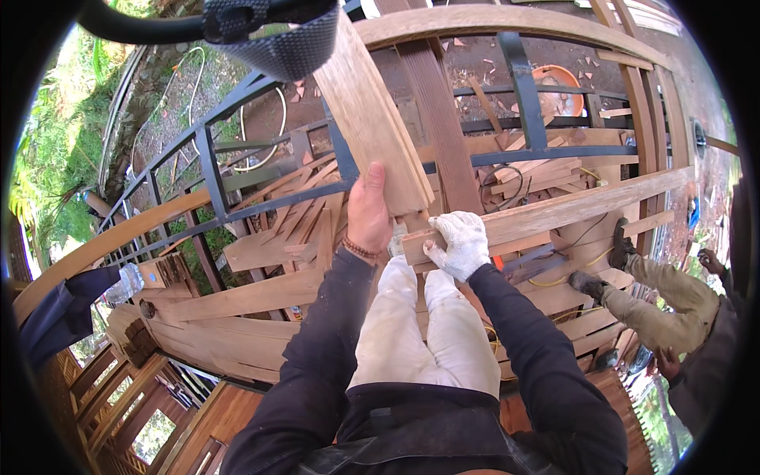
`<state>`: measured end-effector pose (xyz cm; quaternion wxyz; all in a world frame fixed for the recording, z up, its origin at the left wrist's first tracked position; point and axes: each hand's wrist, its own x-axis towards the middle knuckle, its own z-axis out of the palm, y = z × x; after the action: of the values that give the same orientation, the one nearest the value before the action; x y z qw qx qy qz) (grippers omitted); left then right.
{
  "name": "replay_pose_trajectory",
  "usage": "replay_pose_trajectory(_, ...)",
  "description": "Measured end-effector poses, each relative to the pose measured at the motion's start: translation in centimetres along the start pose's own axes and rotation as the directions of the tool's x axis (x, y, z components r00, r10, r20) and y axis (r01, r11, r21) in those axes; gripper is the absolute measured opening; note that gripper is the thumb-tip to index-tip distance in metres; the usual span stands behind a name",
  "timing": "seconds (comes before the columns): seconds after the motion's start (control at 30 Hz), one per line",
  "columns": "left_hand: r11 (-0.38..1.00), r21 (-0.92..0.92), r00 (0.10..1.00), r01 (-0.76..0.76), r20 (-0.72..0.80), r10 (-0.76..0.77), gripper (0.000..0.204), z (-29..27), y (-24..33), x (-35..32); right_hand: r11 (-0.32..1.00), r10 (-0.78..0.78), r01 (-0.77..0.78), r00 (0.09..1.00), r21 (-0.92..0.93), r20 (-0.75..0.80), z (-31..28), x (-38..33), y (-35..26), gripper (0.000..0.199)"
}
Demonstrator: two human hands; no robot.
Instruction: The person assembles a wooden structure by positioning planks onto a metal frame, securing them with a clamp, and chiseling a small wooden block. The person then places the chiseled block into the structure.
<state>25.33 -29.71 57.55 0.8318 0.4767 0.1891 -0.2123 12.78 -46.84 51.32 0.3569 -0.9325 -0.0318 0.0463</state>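
- The left hand (368, 212) is bare and closes around the lower part of a wide board (372, 111); its thumb lies along the left edge of this board, while the other fingers are mostly hidden, so I cannot tell how they are placed.
- A beaded bracelet (361, 250) is on the left wrist.
- The wide board stands steeply away from the person, and its upper end goes behind a dark part of the headgear (273, 39).
- The right hand (459, 244) wears a white glove and is closed on the near end of a long plank (570, 210), with the fingers over the top and the thumb at the side.
- This long plank extends to the right, above the plank floor (586, 323), toward its right edge.
- The two hands are near each other, in front of the person's white trousers (396, 332).
- Along the far edge of the plank floor there is a dark metal railing (277, 203), and a pile of offcuts (546, 174) lies close to it.
- Beyond the railing is an orange tub (566, 70).
- A co-worker in tan trousers (673, 297) is at the right side of the floor.
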Motion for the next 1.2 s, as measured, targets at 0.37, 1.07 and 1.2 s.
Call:
replay_pose_trajectory(0.37, 0.797, -0.134, 0.795, 0.589, 0.273, -0.542, 0.061, 5.2, 8.4, -11.3, 0.587, 0.356, -0.21, 0.934, 0.782, -0.016, -15.1, -3.7, -10.9, 0.051)
replay_pose_trajectory(1.07, 0.578, 0.321, 0.002, -0.75, 0.876, -0.483, 0.028, 17.5, 22.8, -37.1, -0.396, 0.768, 0.518, 0.64, 0.758, -0.037, -21.6, -22.2, -20.9, 0.057)
replay_pose_trajectory(1.2, 0.946, -0.109, -0.658, -0.306, 0.742, -0.128, 0.033, 19.5, 24.9, -46.1, -0.405, 0.823, 0.622, 0.567, 0.67, -0.029, -21.9, -27.5, -22.1, 0.058)
